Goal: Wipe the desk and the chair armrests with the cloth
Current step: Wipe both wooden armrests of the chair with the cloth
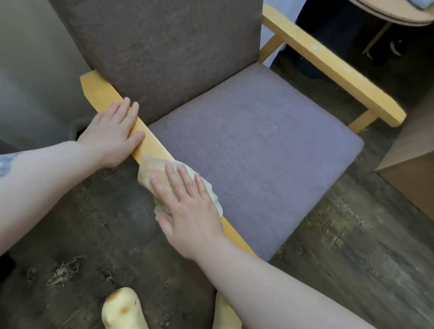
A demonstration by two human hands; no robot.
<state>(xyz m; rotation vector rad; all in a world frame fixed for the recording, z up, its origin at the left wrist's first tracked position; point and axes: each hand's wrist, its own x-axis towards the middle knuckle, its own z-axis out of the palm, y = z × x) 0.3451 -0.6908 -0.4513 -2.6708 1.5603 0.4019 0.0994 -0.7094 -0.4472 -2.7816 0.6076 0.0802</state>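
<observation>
Cloth (159,170) lies bunched on near wooden armrest (146,132) of chair (247,138). Right hand (188,209) presses flat on cloth, fingers straight. Left hand (111,136) rests flat on same armrest, nearer backrest, fingers straight, holds nothing.

cloth (149,169): pale yellow | armrests (105,94): yellow wood | seat (254,148): grey-purple | backrest (162,43): brown | floor (349,246): dark wood-grain

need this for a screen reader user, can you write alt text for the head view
A right hand presses a pale yellow cloth flat on the near yellow wooden chair armrest, while the left hand rests on it further back, beside the grey fabric seat.
</observation>
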